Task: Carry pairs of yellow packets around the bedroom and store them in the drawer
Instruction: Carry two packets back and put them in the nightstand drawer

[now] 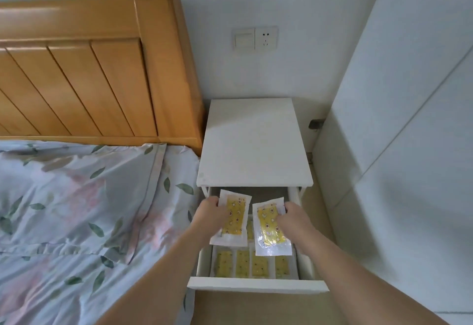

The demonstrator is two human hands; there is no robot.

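The white nightstand's drawer point(257, 285) is pulled out below me. Several yellow packets point(259, 264) lie in a row along its front. My left hand point(212, 213) grips one yellow packet point(235, 218) by its left edge over the drawer. My right hand point(294, 215) grips a second yellow packet point(271, 230) by its right edge, just beside the first. Both held packets are clear-edged with a yellow patterned middle and hang tilted above the drawer's back half, hiding what lies under them.
The nightstand top point(253, 145) is bare and white. A bed with a floral cover point(76, 209) and a wooden headboard point(89, 81) lies close on the left. A white cabinet point(396, 145) stands on the right. A wall switch and socket point(254, 39) sit above.
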